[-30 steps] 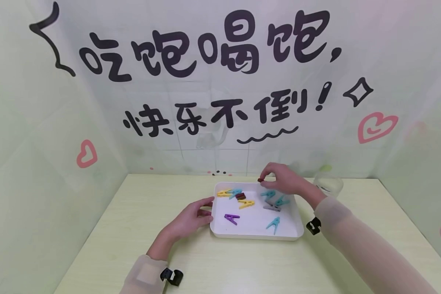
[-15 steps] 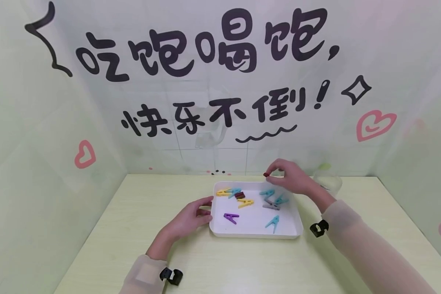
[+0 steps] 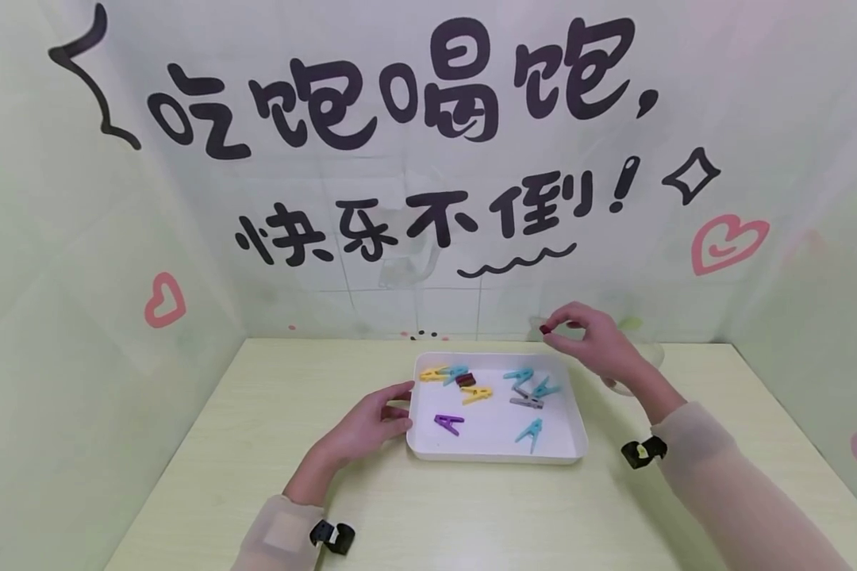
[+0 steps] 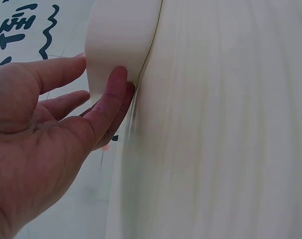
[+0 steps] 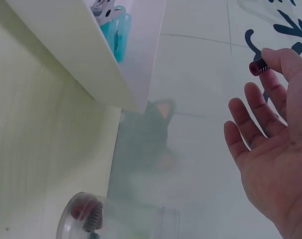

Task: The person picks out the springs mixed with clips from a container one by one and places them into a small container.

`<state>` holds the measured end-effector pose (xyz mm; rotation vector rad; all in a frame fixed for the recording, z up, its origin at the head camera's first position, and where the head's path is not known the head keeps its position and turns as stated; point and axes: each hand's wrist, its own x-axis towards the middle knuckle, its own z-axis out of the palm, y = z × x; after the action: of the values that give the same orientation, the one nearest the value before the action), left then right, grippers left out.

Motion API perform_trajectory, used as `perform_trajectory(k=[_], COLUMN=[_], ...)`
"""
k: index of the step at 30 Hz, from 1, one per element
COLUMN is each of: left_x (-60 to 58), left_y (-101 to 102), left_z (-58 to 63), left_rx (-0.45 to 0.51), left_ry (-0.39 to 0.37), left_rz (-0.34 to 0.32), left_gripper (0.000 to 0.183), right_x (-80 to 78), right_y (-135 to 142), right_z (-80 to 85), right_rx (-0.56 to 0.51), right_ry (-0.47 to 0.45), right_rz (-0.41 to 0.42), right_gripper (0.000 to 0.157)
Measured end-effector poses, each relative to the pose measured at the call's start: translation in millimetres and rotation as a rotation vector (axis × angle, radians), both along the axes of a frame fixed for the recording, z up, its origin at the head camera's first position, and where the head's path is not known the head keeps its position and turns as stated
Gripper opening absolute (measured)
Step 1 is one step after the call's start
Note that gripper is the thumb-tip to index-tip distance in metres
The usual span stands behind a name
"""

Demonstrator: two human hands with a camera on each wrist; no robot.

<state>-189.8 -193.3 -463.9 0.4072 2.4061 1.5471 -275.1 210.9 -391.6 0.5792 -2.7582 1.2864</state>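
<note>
left sleeve (image 3: 274,547), 7 o'clock: pale beige, paler square patch | left wrist piece (image 3: 342,539): black, curved, whitish fleck | right sleeve (image 3: 743,496), 4 o'clock: pale beige | right wrist piece (image 3: 632,454): black, yellow fleck

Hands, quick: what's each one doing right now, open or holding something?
Left hand: open, touching the tray.
Right hand: pinching a dark red piece.
</note>
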Motion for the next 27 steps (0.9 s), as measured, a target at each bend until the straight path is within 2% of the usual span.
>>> perform_trajectory(k=[5,13,27], left_x=[-0.6,-2.9,-2.7], left_y=[-1,-1,-1], left_z=[-0.5,-5.7,-5.6], left_rx=[0.017,0.003,0.0], left_ry=[0.004,0.003,0.004], left_rz=[-0.015,-0.004,0.001], left_gripper=[0.062,0.062,0.062], right_x=[2.8,8.5,14.8], right_y=[17,40,88], right_z=[1.4,0.9,-9.3], right_rx=[0.011,-0.014,0.07], right_ry=[0.023,0.129,0.174], right_rz=[-0.029,-0.07,-0.169], right_gripper=[0.018,0.016,0.019])
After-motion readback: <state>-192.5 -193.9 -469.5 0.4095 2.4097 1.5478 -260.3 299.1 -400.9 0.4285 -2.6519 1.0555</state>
